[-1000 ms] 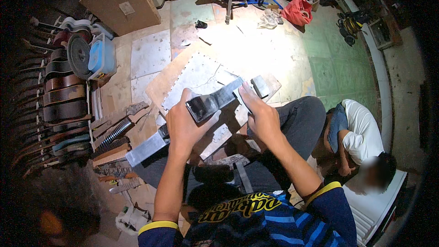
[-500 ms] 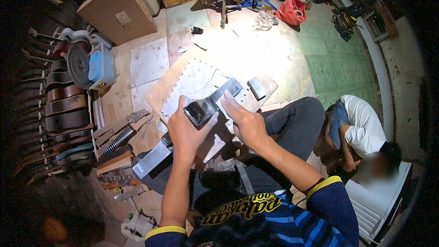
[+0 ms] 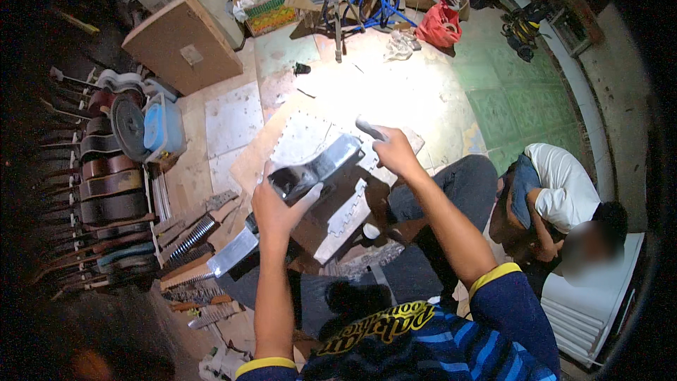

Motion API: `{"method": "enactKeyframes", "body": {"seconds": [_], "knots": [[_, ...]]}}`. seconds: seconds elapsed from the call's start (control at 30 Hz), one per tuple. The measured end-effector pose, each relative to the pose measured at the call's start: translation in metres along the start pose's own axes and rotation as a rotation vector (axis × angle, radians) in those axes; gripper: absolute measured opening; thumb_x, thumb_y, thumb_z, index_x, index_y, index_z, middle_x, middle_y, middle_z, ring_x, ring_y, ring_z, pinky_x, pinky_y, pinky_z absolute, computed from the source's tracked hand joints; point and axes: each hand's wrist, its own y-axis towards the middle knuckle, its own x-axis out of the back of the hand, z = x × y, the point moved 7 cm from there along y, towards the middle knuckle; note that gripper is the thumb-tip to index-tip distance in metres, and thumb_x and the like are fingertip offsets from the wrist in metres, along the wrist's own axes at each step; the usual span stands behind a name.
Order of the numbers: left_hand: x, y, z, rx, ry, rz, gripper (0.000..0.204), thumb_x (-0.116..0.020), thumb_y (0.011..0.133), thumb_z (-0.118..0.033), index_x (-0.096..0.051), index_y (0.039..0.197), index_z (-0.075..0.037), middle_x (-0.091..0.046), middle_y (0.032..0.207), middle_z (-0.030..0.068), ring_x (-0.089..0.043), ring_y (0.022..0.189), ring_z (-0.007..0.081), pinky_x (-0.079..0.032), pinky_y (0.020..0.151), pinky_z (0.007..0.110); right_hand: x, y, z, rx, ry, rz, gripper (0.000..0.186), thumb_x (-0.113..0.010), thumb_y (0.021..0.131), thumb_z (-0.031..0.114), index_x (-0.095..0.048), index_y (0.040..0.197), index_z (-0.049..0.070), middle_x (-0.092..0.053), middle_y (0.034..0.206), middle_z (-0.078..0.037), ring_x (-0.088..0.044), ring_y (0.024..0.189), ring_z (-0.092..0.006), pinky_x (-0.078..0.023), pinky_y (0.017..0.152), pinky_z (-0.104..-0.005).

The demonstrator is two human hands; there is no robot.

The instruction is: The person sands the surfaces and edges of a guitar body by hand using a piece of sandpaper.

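While the left hand (image 3: pixel 278 204) wraps round a long dark piece (image 3: pixel 328 159), thumb laid along its near side, the right hand (image 3: pixel 396 152) hangs just off the far end, fingers curled. From where I stand I can't tell whether that right hand is gripping anything; a grey tip shows at its front, perhaps only a dusty finger. The dark piece is held slantwise in the air above the wooden board (image 3: pixel 259 152), well inside its left and right corners. Below the left hand a flat grey slab (image 3: pixel 236 250) runs in line with it, joined or not I can't say. Beyond the board's far edge, a small black object (image 3: pixel 302 69) lies on the floor (image 3: pixel 233 118). Guitars (image 3: pixel 109 187) stand rowed at the left, and to the right crouches a co-worker in a white shirt (image 3: pixel 564 187).
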Motion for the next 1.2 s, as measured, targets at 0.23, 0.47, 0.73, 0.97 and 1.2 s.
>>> {"method": "enactKeyframes", "body": {"seconds": [0.23,0.47,0.73,0.97,1.2], "knots": [[0.008,-0.004,0.018,-0.038,-0.067,0.117,0.065,-0.091,0.066,-0.036,-0.062,0.112,-0.001,-0.075,0.093,0.0163,-0.074,0.088,0.0315,-0.056,0.080,0.041,-0.021,-0.027,0.012,-0.159,0.482,0.313,0.047,-0.066,0.086,0.013,-0.065,0.133,0.004,-0.070,0.123,-0.007,-0.065,0.098,-0.0145,-0.051,0.087,-0.0272],[0.012,-0.003,0.015,-0.081,-0.051,0.123,0.063,-0.091,0.065,-0.038,-0.062,0.107,-0.001,-0.075,0.088,0.0154,-0.074,0.083,0.0321,-0.056,0.077,0.041,-0.025,-0.033,0.021,-0.118,0.427,0.281,0.040,-0.071,0.084,0.010,-0.071,0.124,0.005,-0.069,0.122,-0.003,-0.060,0.111,-0.0127,-0.044,0.099,-0.0285],[0.010,0.002,0.008,-0.140,-0.027,0.140,0.067,-0.090,0.066,-0.042,-0.060,0.109,-0.001,-0.074,0.084,0.0152,-0.074,0.080,0.0326,-0.057,0.074,0.041,-0.022,-0.031,0.008,-0.160,0.308,0.153,0.029,-0.071,0.090,0.016,-0.074,0.117,0.004,-0.073,0.100,0.000,-0.063,0.090,-0.0094,-0.050,0.084,-0.0258],[0.006,0.004,0.012,-0.130,-0.024,0.157,0.066,-0.090,0.066,-0.042,-0.059,0.108,-0.001,-0.074,0.083,0.0150,-0.074,0.079,0.0318,-0.057,0.072,0.040,-0.018,-0.038,0.006,-0.251,0.350,0.141,0.030,-0.071,0.089,0.013,-0.073,0.118,0.003,-0.074,0.103,-0.002,-0.064,0.092,-0.0107,-0.050,0.085,-0.0272],[0.007,0.001,0.010,-0.137,0.009,0.151,0.065,-0.090,0.065,-0.042,-0.060,0.105,-0.001,-0.074,0.083,0.0153,-0.074,0.078,0.0316,-0.057,0.072,0.040,-0.016,-0.047,0.017,-0.072,0.358,0.155,0.032,-0.072,0.089,0.012,-0.072,0.119,0.003,-0.073,0.105,-0.002,-0.064,0.092,-0.0101,-0.050,0.084,-0.0270]]}}
